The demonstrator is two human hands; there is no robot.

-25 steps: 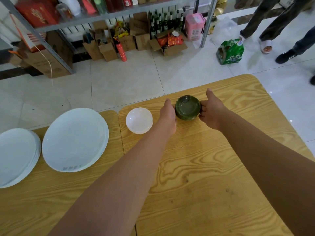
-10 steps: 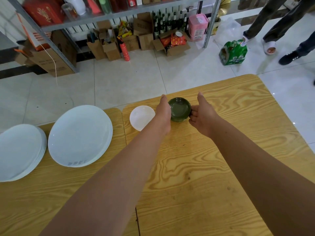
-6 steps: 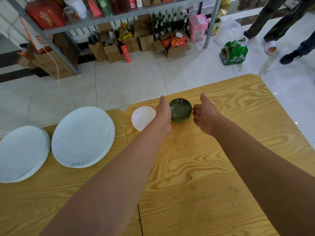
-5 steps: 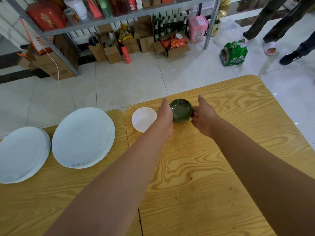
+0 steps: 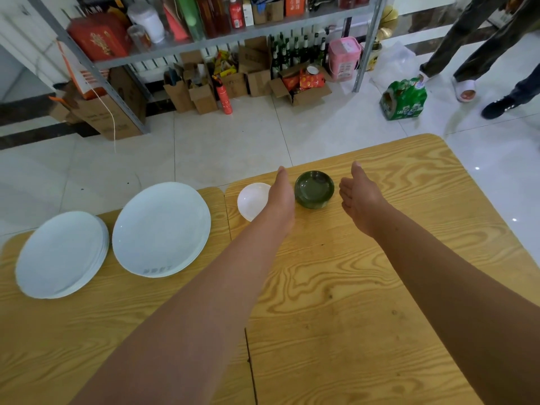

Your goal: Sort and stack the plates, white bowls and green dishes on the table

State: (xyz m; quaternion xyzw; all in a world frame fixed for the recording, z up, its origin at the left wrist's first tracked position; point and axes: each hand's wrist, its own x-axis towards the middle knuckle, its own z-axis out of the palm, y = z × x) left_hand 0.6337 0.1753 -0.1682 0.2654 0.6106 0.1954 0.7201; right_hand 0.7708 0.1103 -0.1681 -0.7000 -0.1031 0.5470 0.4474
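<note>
Two stacks of white plates rest on the desk (image 5: 321, 317) well left of the hands, the small plate stack (image 5: 60, 254) beyond the large plate stack (image 5: 160, 229). Both hands are released: the left hand (image 5: 282, 197) stands on edge, the right hand (image 5: 359, 197) turns a relaxed palm inward. A white bowl (image 5: 251, 200) lies just left of the left hand. The green dishes (image 5: 314, 190) sit between the hands, apart from the right.

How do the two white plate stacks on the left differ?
The far-left stack looks narrower, its rims fanned out on the right; the inner stack looks wider and neater. The inner stack's top plate carries grey print near its front rim; the far-left stack shows none. Both are white and lie flat on the table.
</note>
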